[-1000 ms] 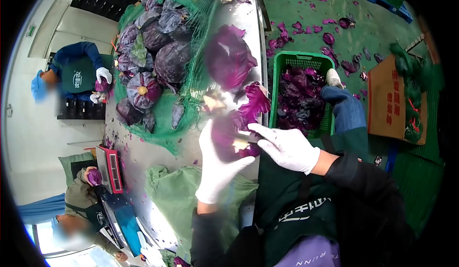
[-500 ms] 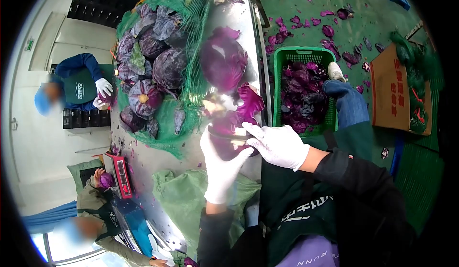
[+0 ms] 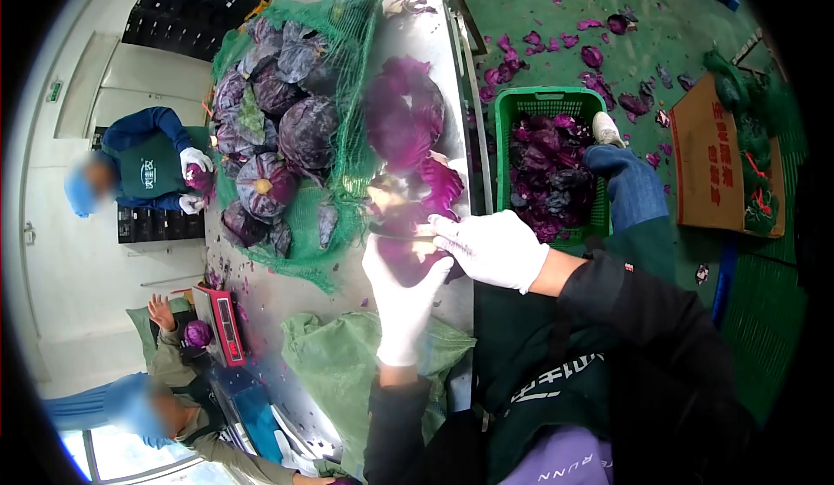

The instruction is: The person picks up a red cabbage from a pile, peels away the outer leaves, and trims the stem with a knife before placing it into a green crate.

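Note:
Both hands wear white gloves. My left hand (image 3: 401, 298) is wrapped round a red cabbage (image 3: 401, 266), its pale cut stem end facing up. In my right hand (image 3: 499, 249) is what looks like a small knife (image 3: 401, 238); its thin dark blade lies across the stem end, and the fingers cover the handle. Beyond them on the metal table lie a loose purple leaf (image 3: 441, 186) and a larger red cabbage (image 3: 404, 116), somewhat blurred. A green net bag (image 3: 304, 263) holds several whole red cabbages (image 3: 308, 131) to the left.
A green crate (image 3: 552, 94) of purple leaves stands beside the table (image 3: 300, 290). A pale green sack (image 3: 334, 359) lies near my left arm. One person handles a cabbage across the table; another sits by a red scale (image 3: 217, 324). Leaves litter the floor near a cardboard box (image 3: 708, 159).
My hands have shifted slightly left, with the blade still at the stem end. The person by the scale has let go of a small cabbage and raised a hand.

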A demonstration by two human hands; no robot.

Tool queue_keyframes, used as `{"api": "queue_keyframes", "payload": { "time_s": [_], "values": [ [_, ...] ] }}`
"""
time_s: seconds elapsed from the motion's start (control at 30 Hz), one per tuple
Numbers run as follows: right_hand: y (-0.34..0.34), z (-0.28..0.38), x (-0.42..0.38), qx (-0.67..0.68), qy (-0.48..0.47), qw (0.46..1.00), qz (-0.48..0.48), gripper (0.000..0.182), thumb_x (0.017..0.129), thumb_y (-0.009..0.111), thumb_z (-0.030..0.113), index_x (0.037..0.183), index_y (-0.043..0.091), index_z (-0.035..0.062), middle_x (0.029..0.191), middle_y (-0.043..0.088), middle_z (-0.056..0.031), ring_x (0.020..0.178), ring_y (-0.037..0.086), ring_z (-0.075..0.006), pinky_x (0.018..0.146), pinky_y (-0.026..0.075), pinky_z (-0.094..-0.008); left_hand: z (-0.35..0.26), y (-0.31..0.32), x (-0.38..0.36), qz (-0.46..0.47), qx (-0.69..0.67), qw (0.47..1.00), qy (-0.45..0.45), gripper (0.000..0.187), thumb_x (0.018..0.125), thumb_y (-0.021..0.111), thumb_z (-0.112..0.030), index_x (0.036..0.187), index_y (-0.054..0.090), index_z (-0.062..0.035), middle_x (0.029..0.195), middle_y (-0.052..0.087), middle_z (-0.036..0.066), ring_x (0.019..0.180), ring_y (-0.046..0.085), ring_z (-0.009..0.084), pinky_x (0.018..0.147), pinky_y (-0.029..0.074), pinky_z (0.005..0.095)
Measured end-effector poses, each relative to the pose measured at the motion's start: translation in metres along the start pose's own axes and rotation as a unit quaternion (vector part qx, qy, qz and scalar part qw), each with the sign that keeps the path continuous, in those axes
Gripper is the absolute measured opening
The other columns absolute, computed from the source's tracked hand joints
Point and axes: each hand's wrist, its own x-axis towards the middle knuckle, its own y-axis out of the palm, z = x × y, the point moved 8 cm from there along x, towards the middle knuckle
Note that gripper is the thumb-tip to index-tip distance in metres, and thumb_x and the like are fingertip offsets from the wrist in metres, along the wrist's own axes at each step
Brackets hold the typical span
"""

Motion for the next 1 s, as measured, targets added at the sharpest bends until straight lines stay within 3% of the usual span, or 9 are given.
{"api": "queue_keyframes", "payload": {
  "time_s": [0.23, 0.37, 0.43, 0.53, 0.67, 0.77, 0.83, 0.9, 1.0],
  "values": [
    [0.006, -0.008, 0.005, 0.032, 0.002, 0.999, 0.001, 0.027, 0.098, 0.055, 0.028, 0.12, 0.064, 0.0144, 0.072, 0.063, -0.0073, 0.055, 0.061, -0.0252, 0.046, 0.048, -0.0372, -0.001, -0.003, 0.001, -0.04, 0.028, 0.999, 0.014, 0.089, 0.073, 0.087, -0.007, 0.143, 0.032, 0.0029, 0.129, 0.044, 0.015, 0.118, 0.052, 0.0252, 0.096, 0.049, 0.0367],
    [-0.007, -0.017, 0.026, -0.045, -0.045, 0.994, 0.088, 0.028, 0.099, 0.053, 0.026, 0.124, 0.061, 0.0153, 0.068, 0.06, -0.0097, 0.053, 0.06, -0.0251, 0.043, 0.046, -0.0404, 0.019, -0.01, -0.002, -0.039, 0.159, 0.985, 0.052, 0.098, 0.075, 0.087, -0.016, 0.15, 0.026, -0.0004, 0.143, 0.04, 0.017, 0.128, 0.047, 0.0249, 0.107, 0.043, 0.0371],
    [-0.029, -0.046, 0.044, -0.097, 0.026, 0.995, 0.0, 0.028, 0.102, 0.047, 0.03, 0.122, 0.061, 0.0157, 0.067, 0.064, -0.0073, 0.058, 0.066, -0.026, 0.049, 0.052, -0.0396, -0.007, -0.003, -0.015, -0.033, 0.187, 0.978, 0.083, 0.101, 0.072, 0.089, -0.018, 0.15, 0.027, -0.0012, 0.144, 0.039, 0.018, 0.132, 0.044, 0.0269, 0.111, 0.038, 0.0391],
    [-0.053, -0.035, 0.059, 0.033, 0.038, 0.993, -0.104, 0.035, 0.103, 0.047, 0.037, 0.128, 0.056, 0.0146, 0.063, 0.062, -0.0084, 0.056, 0.064, -0.0308, 0.05, 0.052, -0.039, -0.003, -0.006, -0.014, -0.038, 0.184, 0.98, 0.071, 0.103, 0.069, 0.09, -0.02, 0.15, 0.029, -0.0021, 0.143, 0.039, 0.018, 0.133, 0.042, 0.0286, 0.112, 0.036, 0.0408],
    [-0.022, -0.018, 0.051, 0.119, 0.067, 0.973, 0.184, 0.079, 0.083, 0.066, 0.058, 0.147, 0.045, 0.0167, 0.112, 0.059, -0.0194, 0.104, 0.062, -0.0349, 0.089, 0.051, -0.0422, -0.003, -0.003, -0.007, 0.009, 0.02, 0.999, 0.041, 0.104, 0.068, 0.091, -0.02, 0.15, 0.029, -0.0028, 0.143, 0.04, 0.018, 0.131, 0.044, 0.0287, 0.111, 0.038, 0.0411],
    [-0.008, -0.019, 0.053, 0.17, 0.023, 0.964, 0.205, 0.078, 0.083, 0.068, 0.049, 0.151, 0.043, 0.0196, 0.102, 0.057, -0.0186, 0.095, 0.059, -0.0339, 0.088, 0.049, -0.0416, -0.007, -0.006, -0.004, 0.041, 0.108, 0.989, 0.09, 0.105, 0.067, 0.091, -0.019, 0.15, 0.028, -0.0031, 0.143, 0.041, 0.017, 0.13, 0.046, 0.0288, 0.111, 0.039, 0.041],
    [-0.004, -0.025, 0.061, 0.156, -0.012, 0.969, 0.191, 0.057, 0.083, 0.069, 0.046, 0.123, 0.065, 0.0057, 0.095, 0.058, -0.0195, 0.092, 0.061, -0.0348, 0.085, 0.049, -0.0419, -0.009, -0.006, -0.002, 0.063, 0.139, 0.983, 0.1, 0.109, 0.065, 0.092, -0.023, 0.151, 0.029, -0.0027, 0.144, 0.04, 0.018, 0.133, 0.043, 0.0302, 0.113, 0.036, 0.0422],
    [-0.001, -0.03, 0.066, 0.117, -0.024, 0.977, 0.179, 0.05, 0.082, 0.071, 0.047, 0.103, 0.068, 0.0011, 0.086, 0.059, -0.018, 0.082, 0.062, -0.0371, 0.08, 0.051, -0.0421, -0.01, -0.007, 0.003, 0.077, 0.164, 0.976, 0.123, 0.11, 0.064, 0.093, -0.025, 0.151, 0.029, -0.0023, 0.145, 0.04, 0.018, 0.135, 0.042, 0.0311, 0.114, 0.035, 0.0427],
    [-0.01, -0.028, 0.073, 0.118, -0.033, 0.98, 0.155, 0.039, 0.085, 0.068, 0.041, 0.093, 0.066, 0.0021, 0.081, 0.06, -0.0153, 0.074, 0.063, -0.0367, 0.073, 0.053, -0.0427, -0.013, -0.006, 0.011, 0.095, 0.195, 0.969, 0.12, 0.112, 0.064, 0.093, -0.029, 0.151, 0.029, -0.0014, 0.149, 0.036, 0.019, 0.139, 0.038, 0.0329, 0.116, 0.032, 0.0444]
  ]
}}
